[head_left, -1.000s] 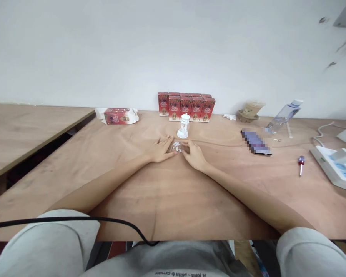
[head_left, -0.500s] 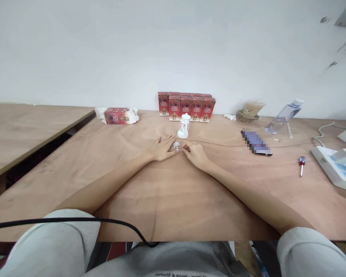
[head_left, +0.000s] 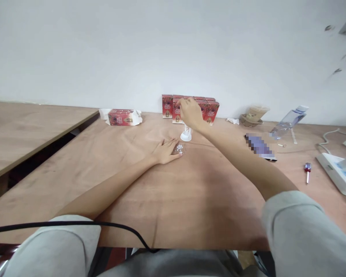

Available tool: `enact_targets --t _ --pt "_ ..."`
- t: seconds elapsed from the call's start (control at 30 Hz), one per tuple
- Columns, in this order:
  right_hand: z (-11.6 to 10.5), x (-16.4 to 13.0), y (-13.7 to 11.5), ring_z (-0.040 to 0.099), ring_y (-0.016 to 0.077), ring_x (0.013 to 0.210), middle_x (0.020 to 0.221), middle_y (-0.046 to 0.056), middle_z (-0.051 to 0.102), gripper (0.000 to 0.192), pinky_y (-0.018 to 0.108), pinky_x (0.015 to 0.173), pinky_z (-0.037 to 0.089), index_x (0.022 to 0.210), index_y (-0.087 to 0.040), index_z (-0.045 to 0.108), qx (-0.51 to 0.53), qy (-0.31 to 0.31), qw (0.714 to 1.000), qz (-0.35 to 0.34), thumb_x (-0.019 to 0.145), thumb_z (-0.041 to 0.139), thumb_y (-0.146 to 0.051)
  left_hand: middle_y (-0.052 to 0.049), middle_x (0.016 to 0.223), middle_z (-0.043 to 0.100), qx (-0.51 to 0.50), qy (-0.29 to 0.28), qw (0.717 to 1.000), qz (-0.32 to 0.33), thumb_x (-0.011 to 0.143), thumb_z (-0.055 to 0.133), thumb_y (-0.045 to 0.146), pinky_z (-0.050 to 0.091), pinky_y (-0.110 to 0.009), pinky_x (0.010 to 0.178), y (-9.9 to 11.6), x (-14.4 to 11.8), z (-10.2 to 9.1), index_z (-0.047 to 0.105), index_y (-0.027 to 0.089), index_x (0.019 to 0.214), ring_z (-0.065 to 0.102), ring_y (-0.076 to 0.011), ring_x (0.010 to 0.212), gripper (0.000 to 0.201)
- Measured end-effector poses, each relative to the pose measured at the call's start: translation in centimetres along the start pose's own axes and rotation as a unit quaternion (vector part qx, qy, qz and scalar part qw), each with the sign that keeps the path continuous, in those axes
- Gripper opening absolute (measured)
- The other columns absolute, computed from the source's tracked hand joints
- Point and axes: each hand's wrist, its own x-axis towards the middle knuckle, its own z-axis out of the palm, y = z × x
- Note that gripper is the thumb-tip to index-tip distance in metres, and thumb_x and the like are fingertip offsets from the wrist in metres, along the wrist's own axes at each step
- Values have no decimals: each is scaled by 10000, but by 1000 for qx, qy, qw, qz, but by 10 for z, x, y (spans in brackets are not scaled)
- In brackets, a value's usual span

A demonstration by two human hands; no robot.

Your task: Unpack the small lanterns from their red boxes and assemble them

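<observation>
My left hand point(head_left: 165, 151) lies flat on the table with its fingers spread, its thumb and fingertips beside a small heap of little white pieces point(head_left: 180, 147). Just behind the heap stands a small white lantern point(head_left: 186, 137) with a round base and clear middle. My right hand point(head_left: 191, 111) is raised in front of the lantern's top, which it hides. Its fingers are curled together; whatever they hold, if anything, is too small or hidden to make out.
Several red printed boxes point(head_left: 167, 105) stand in rows by the wall. An opened red box point(head_left: 121, 117) lies left of them. Rightward are a drink cup point(head_left: 258, 113), a tilted bottle point(head_left: 290, 121), a phone point(head_left: 261, 147), a screwdriver point(head_left: 307, 172) and a white power strip point(head_left: 338, 171).
My right hand has left the white pieces and risen up and away to the lantern's top. My left hand stays flat beside the pieces. The view has shifted slightly.
</observation>
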Motion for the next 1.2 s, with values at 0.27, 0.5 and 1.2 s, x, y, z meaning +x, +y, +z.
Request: enact_targets --t 0.27,0.5,1.2 --pt "40 80 44 299 442 1292 1302 268 467 687 695 985 208 1325 -1 326 -19 -155 985 74 743 597 -246 -146 1528 229 6 -6 1000 -9 858 364 619 68 -520 1155 4 -3 -4 220 113 1454 192 -259 1430 795" --pt "34 56 12 359 407 1259 1285 254 464 599 600 1025 247 1175 -52 458 -95 -128 986 -47 696 703 -314 -147 1469 367 -120 44 991 -29 749 541 651 103 -507 1155 -3 2 -2 351 170 1383 310 -294 1379 818" --pt "-21 -112 -18 545 189 1083 1147 63 580 467 354 943 446 1363 -276 330 334 45 928 161 956 232 -482 -93 1219 627 -620 190 761 -18 690 627 649 433 -462 1009 -12 0 -5 628 177 1067 531 -317 1204 604"
